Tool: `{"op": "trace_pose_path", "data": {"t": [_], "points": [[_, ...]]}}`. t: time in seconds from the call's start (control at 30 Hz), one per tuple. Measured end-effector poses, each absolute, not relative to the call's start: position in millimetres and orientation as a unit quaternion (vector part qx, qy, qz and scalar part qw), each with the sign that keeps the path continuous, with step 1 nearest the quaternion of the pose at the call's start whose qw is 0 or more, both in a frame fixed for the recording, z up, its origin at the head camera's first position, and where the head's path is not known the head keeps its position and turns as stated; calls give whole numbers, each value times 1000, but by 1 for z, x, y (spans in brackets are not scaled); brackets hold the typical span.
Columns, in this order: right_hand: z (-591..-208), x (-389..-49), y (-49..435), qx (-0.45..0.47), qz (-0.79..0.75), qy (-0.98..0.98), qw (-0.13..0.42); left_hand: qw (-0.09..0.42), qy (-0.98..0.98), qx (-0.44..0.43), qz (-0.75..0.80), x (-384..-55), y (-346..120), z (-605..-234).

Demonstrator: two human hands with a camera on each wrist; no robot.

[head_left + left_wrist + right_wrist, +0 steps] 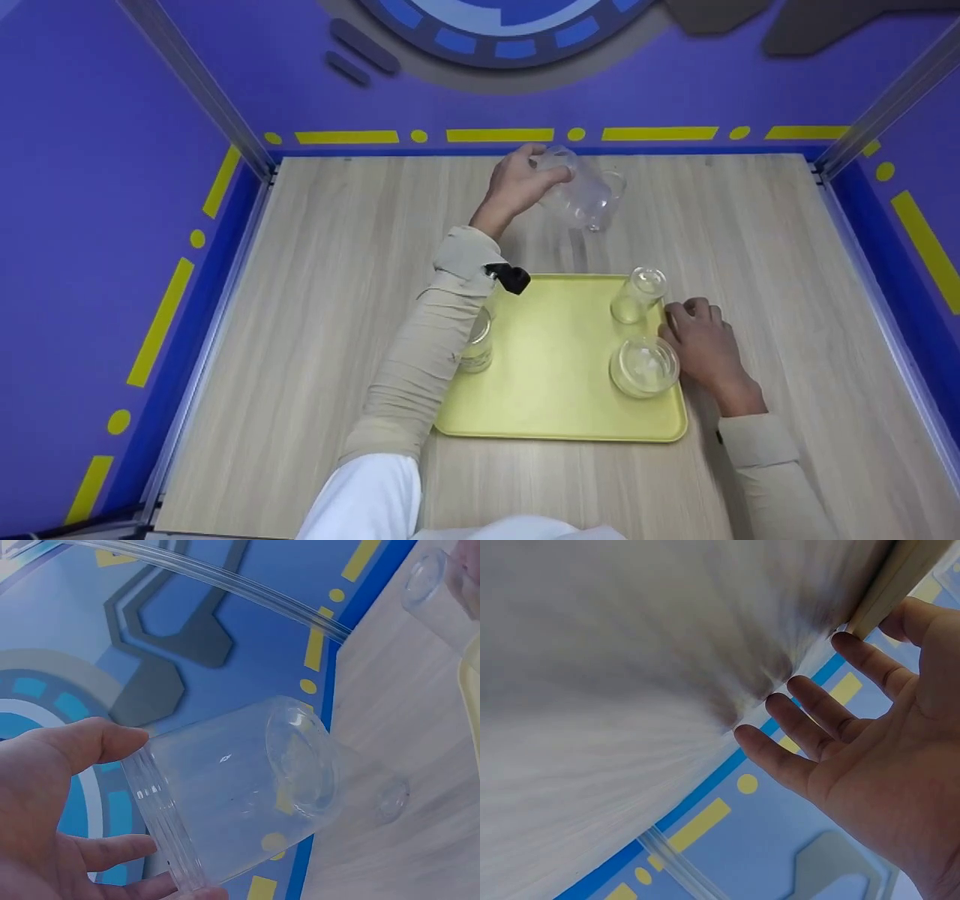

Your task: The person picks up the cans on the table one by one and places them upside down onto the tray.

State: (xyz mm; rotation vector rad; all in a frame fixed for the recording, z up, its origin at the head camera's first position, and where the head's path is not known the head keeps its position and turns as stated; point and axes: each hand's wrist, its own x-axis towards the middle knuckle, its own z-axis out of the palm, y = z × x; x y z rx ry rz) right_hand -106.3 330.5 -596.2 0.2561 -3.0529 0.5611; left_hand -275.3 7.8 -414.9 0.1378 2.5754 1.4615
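Toward the back of the table, my left hand (519,180) grips a clear jar (574,187) by its ribbed end. The jar lies tilted, its round base facing away from the palm in the left wrist view. Another clear vessel (615,182) shows behind it, partly hidden. My right hand (703,346) rests beside the right rim of a yellow tray (559,360). In the right wrist view its thumb and index finger are at the tray's edge, and the other fingertips touch the table; these fingers (802,720) are nearly straight.
On the tray's right side stand a tall clear glass (637,296) and a low round clear jar (645,367). A lidded clear jar (478,345) at the tray's left is partly covered by my left sleeve. Blue panels (450,105) enclose the wooden table (337,262).
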Motion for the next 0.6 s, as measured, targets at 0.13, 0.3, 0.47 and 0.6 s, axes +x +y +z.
{"op": "trace_pose_path", "data": {"t": [0.13, 0.3, 0.47, 0.6], "points": [[-596, -107, 331, 82, 180, -980, 7, 90, 851, 43, 515, -271, 3, -410], [-596, -108, 332, 80, 184, -980, 3, 89, 836, 42, 540, -266, -2, -406], [-596, -108, 331, 78, 189, -979, 2, 84, 820, 36, 565, -262, -7, -405], [-596, -108, 331, 80, 186, -979, 11, 74, 806, 36, 587, -257, -11, -404]]}}
